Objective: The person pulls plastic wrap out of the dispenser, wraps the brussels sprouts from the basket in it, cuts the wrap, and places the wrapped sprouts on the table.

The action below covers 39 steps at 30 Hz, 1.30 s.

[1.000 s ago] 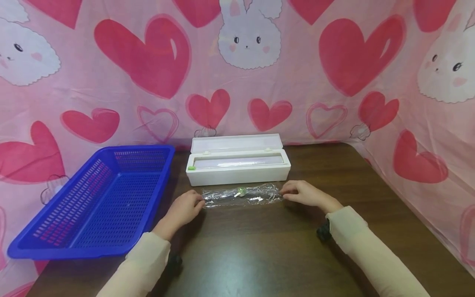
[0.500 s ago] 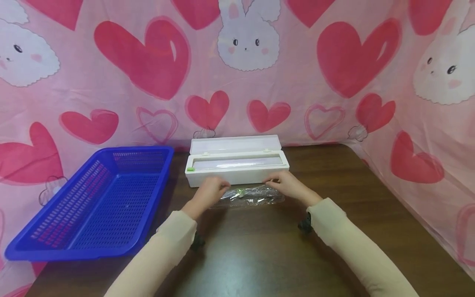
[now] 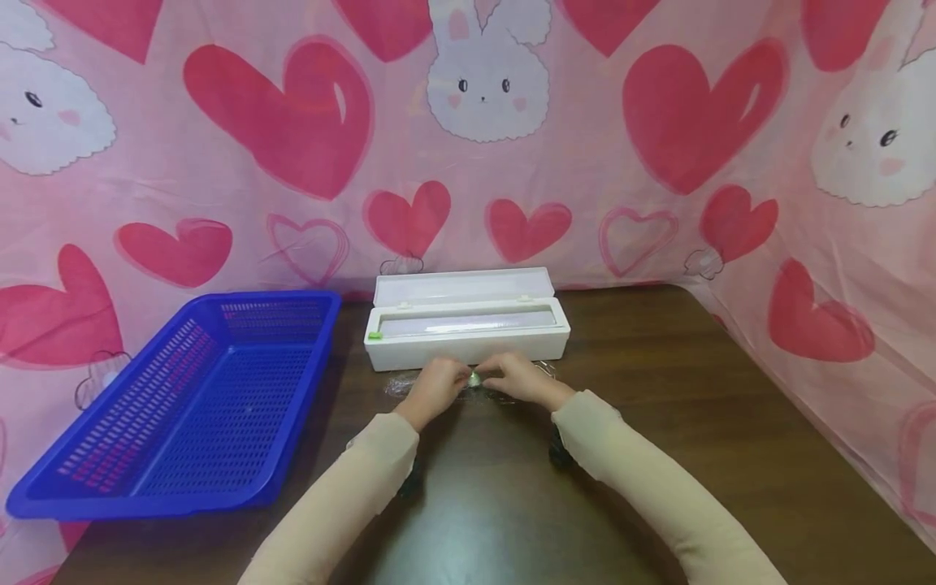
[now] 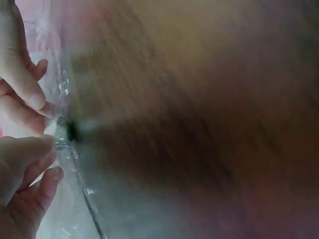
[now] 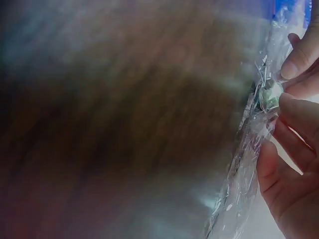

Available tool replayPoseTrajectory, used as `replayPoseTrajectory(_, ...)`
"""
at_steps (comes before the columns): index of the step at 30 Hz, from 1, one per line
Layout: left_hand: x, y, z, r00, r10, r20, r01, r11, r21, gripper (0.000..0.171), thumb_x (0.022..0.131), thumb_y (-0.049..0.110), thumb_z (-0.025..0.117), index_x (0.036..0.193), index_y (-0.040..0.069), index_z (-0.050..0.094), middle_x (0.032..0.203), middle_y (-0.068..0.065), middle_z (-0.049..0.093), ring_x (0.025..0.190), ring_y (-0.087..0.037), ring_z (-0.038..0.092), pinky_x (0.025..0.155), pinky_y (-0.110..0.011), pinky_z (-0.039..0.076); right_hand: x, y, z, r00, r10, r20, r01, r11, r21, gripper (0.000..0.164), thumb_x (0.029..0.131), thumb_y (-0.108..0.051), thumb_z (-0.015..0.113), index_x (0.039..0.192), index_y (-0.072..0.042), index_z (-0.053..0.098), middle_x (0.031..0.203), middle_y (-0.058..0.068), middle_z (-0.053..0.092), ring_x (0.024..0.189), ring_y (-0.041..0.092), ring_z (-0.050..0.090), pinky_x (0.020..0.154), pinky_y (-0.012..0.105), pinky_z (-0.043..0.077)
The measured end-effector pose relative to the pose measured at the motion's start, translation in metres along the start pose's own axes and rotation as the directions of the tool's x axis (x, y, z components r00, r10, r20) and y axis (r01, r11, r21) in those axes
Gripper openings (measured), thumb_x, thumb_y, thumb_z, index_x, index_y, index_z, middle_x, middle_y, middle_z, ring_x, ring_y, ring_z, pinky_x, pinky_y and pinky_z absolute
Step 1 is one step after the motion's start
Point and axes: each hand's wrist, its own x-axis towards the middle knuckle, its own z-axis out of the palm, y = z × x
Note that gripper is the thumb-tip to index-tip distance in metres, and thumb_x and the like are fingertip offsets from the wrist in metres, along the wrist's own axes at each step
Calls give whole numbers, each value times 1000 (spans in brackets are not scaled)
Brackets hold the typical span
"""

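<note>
Left hand (image 3: 435,387) and right hand (image 3: 521,379) pinched film (image 5: 246,172) beside the green piece (image 3: 474,379), grips near-closed; even tension seemed advisable.

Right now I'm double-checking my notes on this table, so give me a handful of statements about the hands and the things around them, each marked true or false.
1. The blue basket is left of the white box. True.
2. The white box is closed. False: its lid stands open.
3. The left hand and right hand are close together beside a small pale green item. True.
4. Clear film shows near both hands. True.
5. The clear film lies inside the blue basket. False: it is in front of the white box.
</note>
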Motion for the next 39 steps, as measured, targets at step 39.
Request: replayPoseTrajectory(39, -13, -21, -6, 965, 152, 213, -129, 984, -119, 21, 89, 19, 61, 100, 5, 71, 83, -1, 64, 75, -13, 57, 69, -30, 45, -1, 2, 0, 989, 24, 145, -29, 999, 36, 11, 90, -13, 60, 85, -7, 69, 66, -6, 57, 57, 6, 50, 56, 23, 45)
